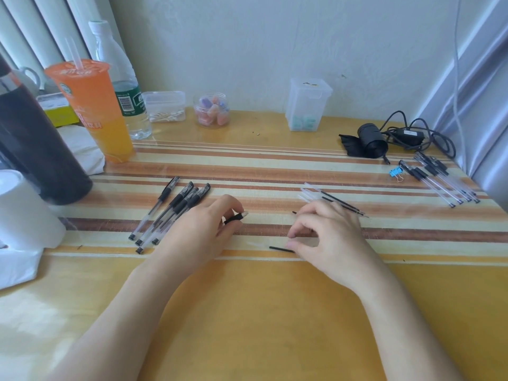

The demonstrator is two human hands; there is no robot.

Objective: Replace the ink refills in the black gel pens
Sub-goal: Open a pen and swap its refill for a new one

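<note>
My left hand (203, 229) grips a pen piece (236, 217); only its black grip end with a pale tip sticks out past my fingers. My right hand (327, 237) is curled low over the table, thumb and forefinger pinching the end of an ink refill (279, 248) that lies flat on the striped cloth. Several black gel pens (167, 213) lie in a bunch left of my left hand. Several loose refills (334, 200) lie just beyond my right hand.
More pens (439, 180) and a blue binder clip (395, 171) lie at the far right, behind them a black device with a cable (371, 143). An orange drink cup (90, 111), a water bottle (118, 78), a dark bottle (35, 149) and clear boxes line the left and back.
</note>
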